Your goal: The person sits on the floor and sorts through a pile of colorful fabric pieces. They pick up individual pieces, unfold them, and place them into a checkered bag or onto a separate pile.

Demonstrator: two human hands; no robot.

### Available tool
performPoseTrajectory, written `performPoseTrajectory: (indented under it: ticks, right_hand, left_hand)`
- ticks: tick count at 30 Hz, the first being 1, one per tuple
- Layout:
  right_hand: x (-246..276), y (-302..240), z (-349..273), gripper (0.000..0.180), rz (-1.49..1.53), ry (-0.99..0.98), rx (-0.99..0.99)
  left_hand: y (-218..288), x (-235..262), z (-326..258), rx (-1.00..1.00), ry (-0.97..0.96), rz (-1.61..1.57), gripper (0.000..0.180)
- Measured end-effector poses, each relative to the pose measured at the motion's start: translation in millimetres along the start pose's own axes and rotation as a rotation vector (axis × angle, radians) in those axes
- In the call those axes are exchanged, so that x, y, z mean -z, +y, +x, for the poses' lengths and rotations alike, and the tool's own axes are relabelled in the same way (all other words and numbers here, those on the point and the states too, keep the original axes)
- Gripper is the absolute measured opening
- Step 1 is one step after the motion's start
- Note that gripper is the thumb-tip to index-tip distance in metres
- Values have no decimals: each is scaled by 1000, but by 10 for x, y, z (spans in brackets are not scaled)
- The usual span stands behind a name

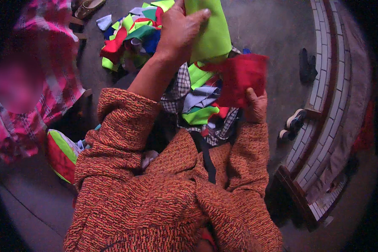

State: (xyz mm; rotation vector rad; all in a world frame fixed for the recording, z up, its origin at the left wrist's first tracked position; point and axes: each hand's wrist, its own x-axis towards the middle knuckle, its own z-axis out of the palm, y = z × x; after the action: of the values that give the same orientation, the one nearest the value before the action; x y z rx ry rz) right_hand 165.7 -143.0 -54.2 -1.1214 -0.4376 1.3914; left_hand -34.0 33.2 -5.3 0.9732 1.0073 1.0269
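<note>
Head view, left edge: a person in pink plaid cloth sits close by, with a red-and-lime shoe at the near left.
Scrap heap: mixed cloth offcuts lie loosely piled on the floor, far and left of centre.
Left hand: this hand pinches the lime-green piece, thumb across its face; the fingertips behind are hidden.
Lap pile: more offcuts lie on a checked cloth, just below the raised pieces.
Red piece: this square-looking cloth hangs right of the lime-green one; their edges meet in the view, but I cannot tell whether they touch.
Right hand: this hand grips the red piece at its near right corner, thumb on top, other fingers mostly hidden.
Risk: with one corner gripped, the red piece could fold or twist; a loosened pinch could drop either piece among like-coloured scraps and lose it there.
Right side: dark shoes stand beside a white-tiled step.
</note>
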Motion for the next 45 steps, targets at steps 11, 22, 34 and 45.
performPoseTrajectory:
  ticks: [11, 22, 34, 45]
  right_hand:
    - [-277, -205, 159, 38, -17, 73, 97]
    - [-555, -162, 131, 68, -147, -217, 134]
    - [-406, -32, 331, 61, -305, -57, 149]
    - [-52, 304, 592, 40, -514, 76, 6]
  left_hand:
    - [-364, -407, -243, 281, -399, -9, 31]
    - [-578, -518, -312, 131, -493, 319, 50]
    - [-23, 187, 52, 52, 57, 426, 34]
    - [56, 521, 21, -762, 525, 1250, 52]
